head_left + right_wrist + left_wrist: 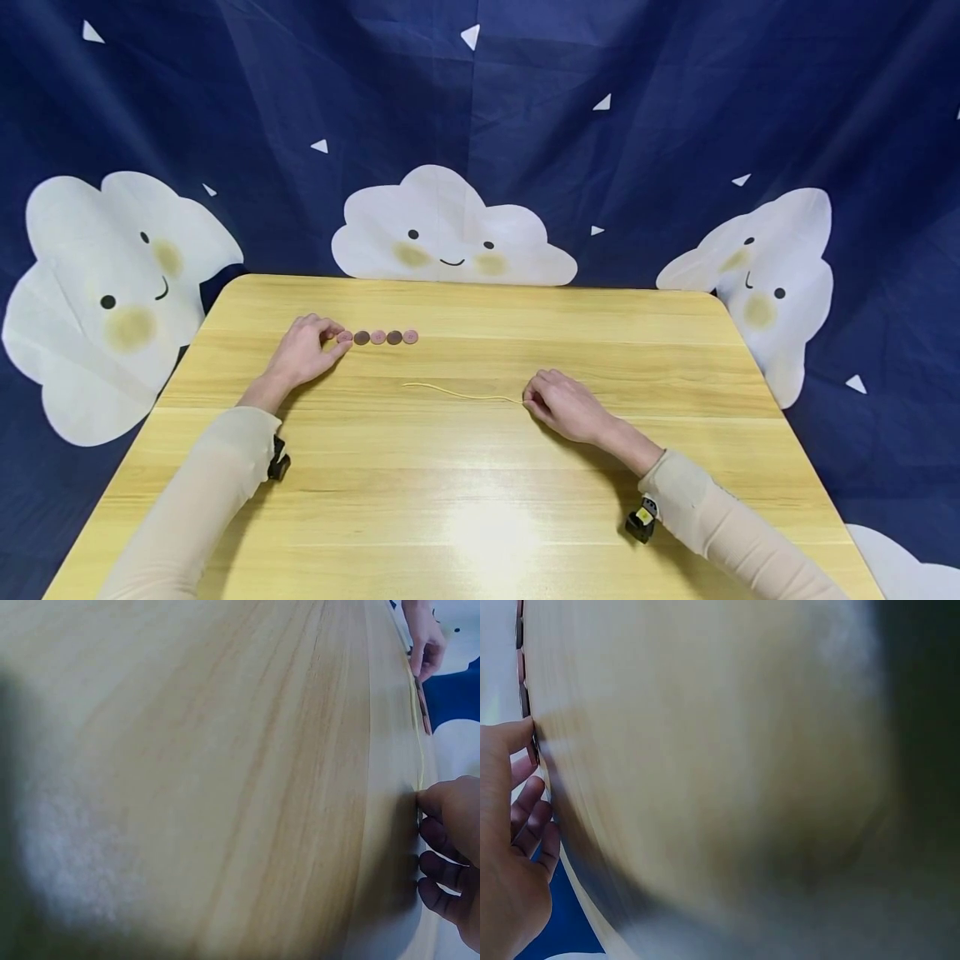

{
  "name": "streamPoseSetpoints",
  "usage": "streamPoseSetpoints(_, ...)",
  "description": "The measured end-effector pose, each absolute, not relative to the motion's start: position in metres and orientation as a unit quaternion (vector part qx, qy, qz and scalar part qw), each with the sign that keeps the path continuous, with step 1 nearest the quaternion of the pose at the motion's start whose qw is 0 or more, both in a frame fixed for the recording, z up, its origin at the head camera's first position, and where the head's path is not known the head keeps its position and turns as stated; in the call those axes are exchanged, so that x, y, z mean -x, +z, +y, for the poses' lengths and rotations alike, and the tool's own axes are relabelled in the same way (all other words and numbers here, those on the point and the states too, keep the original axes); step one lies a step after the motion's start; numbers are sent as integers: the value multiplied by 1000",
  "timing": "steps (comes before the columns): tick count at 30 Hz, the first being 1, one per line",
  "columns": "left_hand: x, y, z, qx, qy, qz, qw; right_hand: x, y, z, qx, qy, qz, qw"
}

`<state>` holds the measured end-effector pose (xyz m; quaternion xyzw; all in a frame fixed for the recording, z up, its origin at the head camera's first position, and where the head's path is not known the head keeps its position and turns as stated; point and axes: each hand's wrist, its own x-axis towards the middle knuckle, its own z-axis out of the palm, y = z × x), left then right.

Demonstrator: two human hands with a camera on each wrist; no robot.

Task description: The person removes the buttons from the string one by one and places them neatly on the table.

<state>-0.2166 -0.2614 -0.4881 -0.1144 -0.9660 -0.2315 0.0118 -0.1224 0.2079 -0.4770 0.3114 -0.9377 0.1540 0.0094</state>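
Several round buttons lie in a straight row on the table [480,467], pink and dark brown by turns, with a pink button [410,337] at the right end. Around the leftmost pink button [344,337] my left hand [303,350] has its thumb and index finger, pinching it flat on the wood. In the left wrist view the row of buttons [521,667] shows edge-on beyond the fingertips. A thin yellow cord [465,396] stretches across the table below the row, slightly wavy. Its right end is pinched by my right hand [566,406], which rests on the tabletop.
Behind the table hangs a dark blue curtain [525,100] printed with white clouds and triangles. The table's far edge [615,290] runs close to it. A black wrist camera [279,458] is strapped at the left sleeve, another wrist camera [641,521] at the right.
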Motion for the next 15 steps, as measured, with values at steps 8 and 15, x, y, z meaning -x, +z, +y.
streamPoseSetpoints(8,215,-488,-264,109,-234,-966,8,123,-480,208,-312,158,-937,12)
streamPoseSetpoints(15,206,-484,-258,106,-246,-963,29,121,-474,214,-292,187,-938,-3)
